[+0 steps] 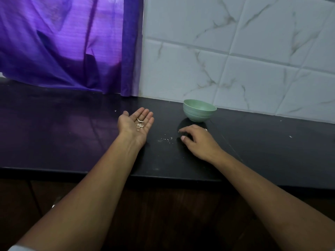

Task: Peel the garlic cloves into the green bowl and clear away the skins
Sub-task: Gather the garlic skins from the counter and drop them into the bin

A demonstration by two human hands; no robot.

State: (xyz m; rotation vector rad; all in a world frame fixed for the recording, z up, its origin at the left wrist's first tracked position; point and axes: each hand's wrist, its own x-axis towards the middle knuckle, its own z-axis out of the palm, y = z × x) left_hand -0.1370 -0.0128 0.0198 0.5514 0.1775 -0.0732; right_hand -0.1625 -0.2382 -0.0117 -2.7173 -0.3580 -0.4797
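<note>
The green bowl (199, 111) stands on the black counter (72, 142) close to the tiled wall; its inside is hidden from this angle. My left hand (135, 125) lies palm up on the counter, fingers straight, with several pale garlic skins (140, 123) resting in the palm. My right hand (196, 140) is palm down just in front of the bowl, fingers loosely bent, fingertips touching the counter. Tiny skin flakes (165, 139) are scattered on the counter between the two hands. No garlic cloves are visible.
A purple curtain (68, 46) hangs at the back left down to the counter. White marbled wall tiles (244, 57) rise behind the bowl. The counter's front edge (163, 175) runs across below my wrists, with dark cabinet fronts beneath.
</note>
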